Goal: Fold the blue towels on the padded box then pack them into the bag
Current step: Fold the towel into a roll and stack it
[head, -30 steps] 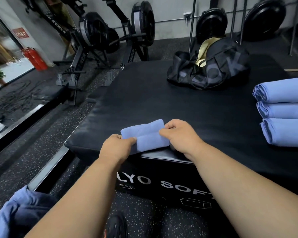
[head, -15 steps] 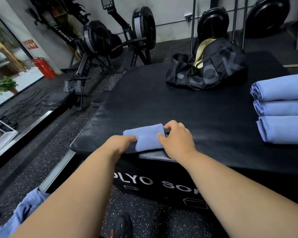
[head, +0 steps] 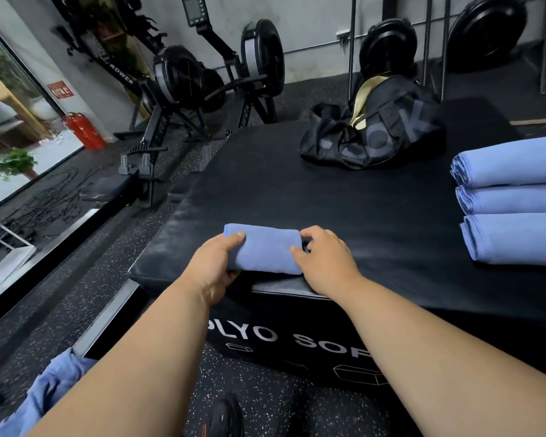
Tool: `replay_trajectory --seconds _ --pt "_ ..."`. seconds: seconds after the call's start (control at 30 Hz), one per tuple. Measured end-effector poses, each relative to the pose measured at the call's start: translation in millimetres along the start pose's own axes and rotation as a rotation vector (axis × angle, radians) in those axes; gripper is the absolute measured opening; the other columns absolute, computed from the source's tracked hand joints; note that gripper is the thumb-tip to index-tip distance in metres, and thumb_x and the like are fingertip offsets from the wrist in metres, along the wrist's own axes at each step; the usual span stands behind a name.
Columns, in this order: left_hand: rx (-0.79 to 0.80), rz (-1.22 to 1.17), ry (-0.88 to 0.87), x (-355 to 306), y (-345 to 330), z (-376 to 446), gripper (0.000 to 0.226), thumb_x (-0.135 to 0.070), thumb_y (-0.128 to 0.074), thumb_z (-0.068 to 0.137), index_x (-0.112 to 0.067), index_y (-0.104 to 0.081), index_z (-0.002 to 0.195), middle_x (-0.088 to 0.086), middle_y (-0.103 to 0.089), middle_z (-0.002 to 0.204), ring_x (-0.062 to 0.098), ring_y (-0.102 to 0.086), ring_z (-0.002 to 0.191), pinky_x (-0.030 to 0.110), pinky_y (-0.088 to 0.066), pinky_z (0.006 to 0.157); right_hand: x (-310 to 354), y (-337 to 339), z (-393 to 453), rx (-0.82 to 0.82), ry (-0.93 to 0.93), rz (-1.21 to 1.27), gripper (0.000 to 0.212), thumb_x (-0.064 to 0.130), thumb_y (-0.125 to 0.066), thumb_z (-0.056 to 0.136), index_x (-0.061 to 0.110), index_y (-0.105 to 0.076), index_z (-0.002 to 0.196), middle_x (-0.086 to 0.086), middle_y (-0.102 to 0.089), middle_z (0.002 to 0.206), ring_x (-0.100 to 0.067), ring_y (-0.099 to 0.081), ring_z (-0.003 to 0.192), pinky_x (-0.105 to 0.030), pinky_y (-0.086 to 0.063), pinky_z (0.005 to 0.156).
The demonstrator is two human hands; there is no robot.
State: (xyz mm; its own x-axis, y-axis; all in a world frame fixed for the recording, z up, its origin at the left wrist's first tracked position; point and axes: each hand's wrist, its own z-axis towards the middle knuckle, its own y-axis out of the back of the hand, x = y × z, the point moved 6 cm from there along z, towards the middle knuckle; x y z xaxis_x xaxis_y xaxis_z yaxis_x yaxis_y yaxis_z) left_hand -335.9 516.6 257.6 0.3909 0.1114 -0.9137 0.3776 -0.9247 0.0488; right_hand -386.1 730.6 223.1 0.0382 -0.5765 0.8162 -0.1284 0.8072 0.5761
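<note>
A small folded blue towel [head: 265,250] lies near the front left corner of the black padded box [head: 344,197]. My left hand [head: 213,263] grips its left end, thumb on top. My right hand [head: 323,258] holds its right end with the fingers curled around the edge. Three folded blue towels [head: 514,200] lie side by side at the right edge of the box. A black duffel bag [head: 372,127] with a gold lining sits open at the back of the box.
Rowing machines [head: 183,80] stand on the floor to the left and behind the box. A crumpled blue cloth [head: 49,392] lies low at the left by my arm. A red fire extinguisher [head: 84,130] stands by the glass wall. My shoe [head: 223,417] is below.
The towel went from a half-open fold to a compact closed fold. Both hands shifted to its two ends and slid it slightly farther onto the box.
</note>
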Motion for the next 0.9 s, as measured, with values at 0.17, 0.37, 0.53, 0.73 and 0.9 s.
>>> replay_trajectory --seconds 0.17,0.37,0.53,0.73,0.9 --pt "0.122 -0.064 -0.059 -20.0 -26.8 -19.5 0.028 -0.027 -0.06 0.102 -0.017 -0.072 0.126 0.004 -0.078 0.119 0.019 -0.073 0.111 0.033 -0.054 0.094 -5.9 13.6 -2.9 0.1 -0.051 0.386 0.052 0.058 -0.059 0.095 0.038 -0.05 0.142 0.014 -0.063 0.124 -0.009 -0.062 0.114 -0.035 -0.052 0.1" --pt "0.228 -0.161 -0.092 -30.5 -77.9 -30.4 0.035 -0.028 -0.059 0.102 -0.016 -0.069 0.133 0.006 -0.076 0.127 0.023 -0.071 0.119 0.039 -0.052 0.102 -13.1 50.0 -13.3 0.199 -0.157 0.798 0.049 0.063 -0.061 0.093 0.038 -0.054 0.135 0.004 -0.074 0.122 -0.02 -0.076 0.096 -0.039 -0.058 0.092" --pt "0.29 -0.124 -0.101 -21.3 -127.2 -40.6 0.03 -0.025 -0.057 0.104 -0.013 -0.071 0.128 0.006 -0.078 0.12 0.018 -0.073 0.106 0.034 -0.055 0.091 -29.4 109.3 -24.3 -0.108 0.014 0.676 0.04 0.031 -0.067 0.099 0.04 -0.054 0.136 0.005 -0.074 0.114 -0.007 -0.072 0.088 -0.025 -0.055 0.069" --pt "0.415 -0.032 -0.137 -7.6 -213.5 -42.2 0.03 -0.033 -0.05 0.107 -0.016 -0.073 0.117 0.002 -0.08 0.11 0.018 -0.073 0.097 0.038 -0.057 0.093 -54.0 196.2 -46.4 -0.43 0.113 0.536 0.052 0.022 -0.061 0.1 0.048 -0.048 0.143 0.016 -0.059 0.139 0.008 -0.054 0.125 -0.009 -0.041 0.102" --pt "0.18 0.514 -0.422 20.4 -255.7 -23.4 0.034 -0.047 -0.05 0.106 -0.021 -0.059 0.085 -0.008 -0.07 0.08 0.019 -0.065 0.083 0.032 -0.047 0.072 -95.2 256.1 -55.1 -0.577 0.088 0.467 0.052 0.018 -0.058 0.104 0.044 -0.043 0.147 0.016 -0.053 0.146 0.005 -0.048 0.133 -0.014 -0.036 0.113"
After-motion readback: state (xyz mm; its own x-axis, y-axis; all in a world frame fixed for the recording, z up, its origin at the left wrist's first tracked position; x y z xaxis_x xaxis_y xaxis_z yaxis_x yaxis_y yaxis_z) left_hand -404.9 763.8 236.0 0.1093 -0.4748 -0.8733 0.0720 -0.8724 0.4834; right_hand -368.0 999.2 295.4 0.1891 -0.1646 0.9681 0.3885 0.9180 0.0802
